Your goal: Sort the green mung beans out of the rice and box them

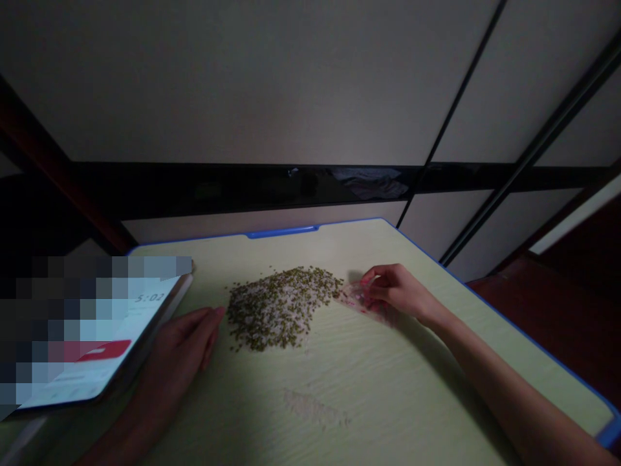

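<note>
A mixed pile of green beans and white rice-like grains point(279, 307) lies spread on the table. At the pile's left edge rests my left hand point(191, 333), its fingers curled and thumb pressed against the forefinger. Whatever that pinch holds, if anything, is hidden. Beside the pile's right end, my right hand point(395, 291) grips a see-through plastic container with red marks point(356, 294). It lies low at the tabletop, touching or nearly touching the outermost beans; its exact shape is unclear. Closer to me is a small thin heap of white grains point(315, 409).
A tablet point(121, 323) with a lit screen, partly blurred out, leans at the left beside my left forearm. The pale table point(417, 401) has a blue rim and a blue handle point(282, 232) at its far edge. Cabinet doors point(252, 84) stand right behind it.
</note>
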`<state>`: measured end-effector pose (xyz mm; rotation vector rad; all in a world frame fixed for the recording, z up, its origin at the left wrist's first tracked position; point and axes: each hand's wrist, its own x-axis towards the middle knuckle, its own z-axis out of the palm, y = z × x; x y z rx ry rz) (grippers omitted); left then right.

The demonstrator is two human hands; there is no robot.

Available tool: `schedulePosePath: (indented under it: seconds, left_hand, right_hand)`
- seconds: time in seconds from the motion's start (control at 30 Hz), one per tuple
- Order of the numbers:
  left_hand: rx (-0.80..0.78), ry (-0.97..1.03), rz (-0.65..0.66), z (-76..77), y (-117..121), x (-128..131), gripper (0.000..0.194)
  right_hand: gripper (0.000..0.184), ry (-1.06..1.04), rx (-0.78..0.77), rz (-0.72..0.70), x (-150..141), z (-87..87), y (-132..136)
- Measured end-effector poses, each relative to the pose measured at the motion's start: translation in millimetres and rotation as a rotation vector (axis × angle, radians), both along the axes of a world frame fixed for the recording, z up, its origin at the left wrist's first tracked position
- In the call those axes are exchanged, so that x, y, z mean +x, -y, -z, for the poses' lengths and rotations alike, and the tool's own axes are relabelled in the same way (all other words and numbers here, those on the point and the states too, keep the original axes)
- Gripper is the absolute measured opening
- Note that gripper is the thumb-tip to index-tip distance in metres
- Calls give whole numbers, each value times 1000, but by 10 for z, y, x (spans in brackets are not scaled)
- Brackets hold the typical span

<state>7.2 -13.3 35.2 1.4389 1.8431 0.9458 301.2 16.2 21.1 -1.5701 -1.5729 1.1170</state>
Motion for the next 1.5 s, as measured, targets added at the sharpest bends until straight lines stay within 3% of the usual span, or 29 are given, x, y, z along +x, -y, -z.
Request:
schedulePosePath:
  seconds: [0.2,0.83,1.0,1.5]
  left_hand:
    - [5,-10,-4,4,-5,26,35]
    - [12,-11,-5,-19,5,35,35]
    - [13,-14,3,-25,0,20,34]
    - [-4,3,-12,3,-24,25,35]
  right_hand:
    - [7,20,85,54,-48,19,-11]
    - [14,-99,57,-30,-58,33,11]
    - [15,-69,63,12,-71,37,-3]
    - [15,-79,26,-64,-124,59,24]
